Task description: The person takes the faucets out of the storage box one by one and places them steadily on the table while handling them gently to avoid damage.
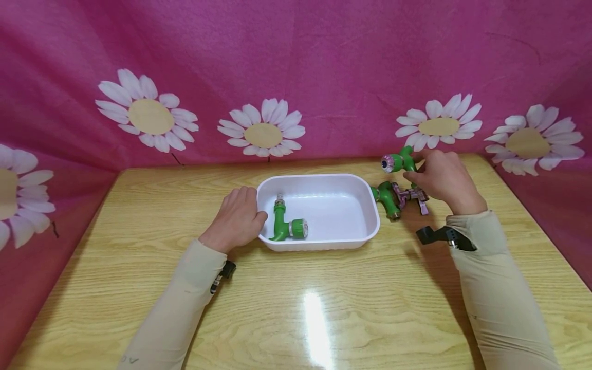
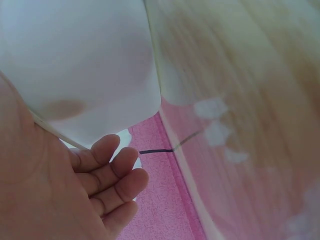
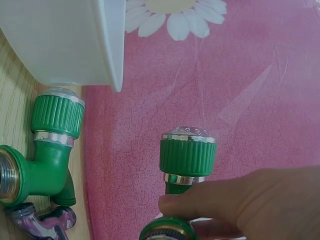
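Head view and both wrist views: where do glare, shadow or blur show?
Head: a bright glare streak on the table in front of the white tub, and a shadow beside the right sleeve; left wrist: hazy, pink cloth mirrored softly in the table; right wrist: ridges on the held green tap read clearly.

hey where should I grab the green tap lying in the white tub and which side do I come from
Probably best by its round knob, coming from above and the right: the green tap lies near the left end of the white tub, its knob pointing right, toward bare tub floor. The left hand at the tub's left rim crowds the other side.
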The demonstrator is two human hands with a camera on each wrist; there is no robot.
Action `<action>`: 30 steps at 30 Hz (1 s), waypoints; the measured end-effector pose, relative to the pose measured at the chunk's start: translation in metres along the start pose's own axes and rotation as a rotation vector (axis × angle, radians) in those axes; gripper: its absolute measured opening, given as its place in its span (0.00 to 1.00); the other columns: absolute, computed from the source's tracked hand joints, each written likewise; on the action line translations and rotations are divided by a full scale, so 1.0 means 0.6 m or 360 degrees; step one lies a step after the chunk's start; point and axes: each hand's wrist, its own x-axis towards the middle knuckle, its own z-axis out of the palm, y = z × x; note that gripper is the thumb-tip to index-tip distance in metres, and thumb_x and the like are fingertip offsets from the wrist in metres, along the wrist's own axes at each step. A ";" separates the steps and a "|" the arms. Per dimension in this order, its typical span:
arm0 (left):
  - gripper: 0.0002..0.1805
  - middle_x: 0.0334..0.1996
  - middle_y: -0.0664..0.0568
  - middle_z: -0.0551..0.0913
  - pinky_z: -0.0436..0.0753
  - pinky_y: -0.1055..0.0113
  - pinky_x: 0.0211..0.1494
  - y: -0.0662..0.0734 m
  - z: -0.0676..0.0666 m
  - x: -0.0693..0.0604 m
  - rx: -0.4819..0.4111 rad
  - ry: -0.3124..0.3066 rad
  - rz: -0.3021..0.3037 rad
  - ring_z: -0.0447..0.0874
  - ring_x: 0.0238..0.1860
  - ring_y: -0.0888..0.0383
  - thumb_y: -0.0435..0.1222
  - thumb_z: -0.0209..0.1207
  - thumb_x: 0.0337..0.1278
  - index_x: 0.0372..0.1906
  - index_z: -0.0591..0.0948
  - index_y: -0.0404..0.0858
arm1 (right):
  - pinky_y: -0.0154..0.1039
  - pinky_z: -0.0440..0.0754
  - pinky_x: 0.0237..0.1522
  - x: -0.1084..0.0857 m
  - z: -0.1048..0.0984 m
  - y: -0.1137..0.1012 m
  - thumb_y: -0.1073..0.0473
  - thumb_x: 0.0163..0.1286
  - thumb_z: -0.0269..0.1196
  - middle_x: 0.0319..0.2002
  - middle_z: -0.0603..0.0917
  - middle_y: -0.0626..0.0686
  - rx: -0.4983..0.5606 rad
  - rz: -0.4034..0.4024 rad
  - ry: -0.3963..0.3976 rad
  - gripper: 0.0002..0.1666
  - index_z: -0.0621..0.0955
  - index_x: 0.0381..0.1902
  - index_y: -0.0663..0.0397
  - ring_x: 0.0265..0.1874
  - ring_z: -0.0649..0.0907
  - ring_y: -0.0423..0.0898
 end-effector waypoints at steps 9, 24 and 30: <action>0.24 0.44 0.42 0.72 0.67 0.56 0.53 -0.001 0.001 0.000 0.0010 0.0005 0.0005 0.66 0.47 0.47 0.42 0.49 0.67 0.57 0.69 0.26 | 0.51 0.77 0.36 0.001 0.001 0.008 0.53 0.67 0.65 0.43 0.89 0.71 -0.0005 0.0026 -0.0015 0.23 0.84 0.52 0.65 0.43 0.86 0.68; 0.25 0.44 0.43 0.71 0.67 0.57 0.53 0.002 0.000 -0.001 0.0000 -0.0016 -0.0009 0.66 0.47 0.47 0.42 0.49 0.67 0.58 0.68 0.26 | 0.61 0.78 0.44 0.001 0.001 0.025 0.53 0.68 0.66 0.46 0.87 0.73 -0.0007 0.0078 -0.0032 0.23 0.83 0.51 0.68 0.46 0.84 0.71; 0.25 0.44 0.42 0.72 0.68 0.55 0.55 0.001 0.000 -0.001 0.0000 -0.0024 -0.0017 0.66 0.48 0.47 0.42 0.48 0.67 0.59 0.68 0.26 | 0.60 0.77 0.44 0.001 0.001 0.029 0.53 0.68 0.66 0.46 0.87 0.73 -0.0007 0.0070 -0.0018 0.22 0.84 0.49 0.67 0.46 0.84 0.71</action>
